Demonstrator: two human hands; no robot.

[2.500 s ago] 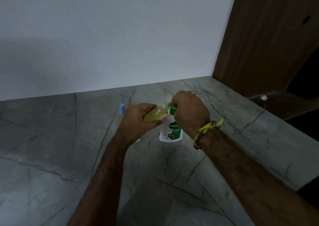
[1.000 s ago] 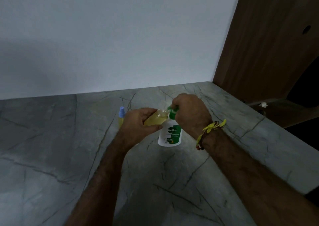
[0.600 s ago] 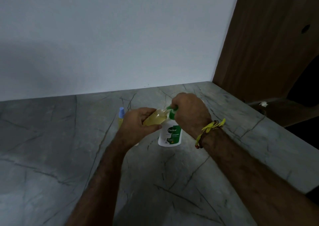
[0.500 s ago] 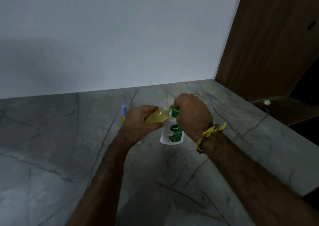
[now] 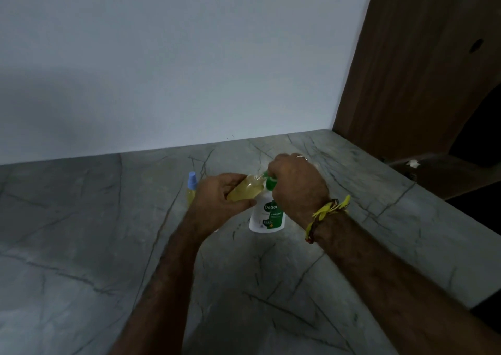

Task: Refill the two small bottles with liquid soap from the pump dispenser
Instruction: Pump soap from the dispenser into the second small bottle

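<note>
A white pump dispenser (image 5: pixel 267 216) with a green Dettol label stands upright on the grey marble counter (image 5: pixel 81 246). My right hand (image 5: pixel 296 182) is closed over its green pump head. My left hand (image 5: pixel 217 200) holds a small clear bottle (image 5: pixel 245 190) of yellow liquid, tilted with its open mouth against the pump's spout. A second small bottle (image 5: pixel 191 190) with a pale blue cap and yellow liquid stands upright just left of my left hand, partly hidden behind it.
A white wall rises behind the counter. A brown wooden panel (image 5: pixel 420 64) stands at the right, with a dark lower shelf (image 5: pixel 444 170) beyond the counter's right edge.
Both hands keep their grip and the bottle stays at the spout. The scene shifts slightly between frames as the head camera moves.
</note>
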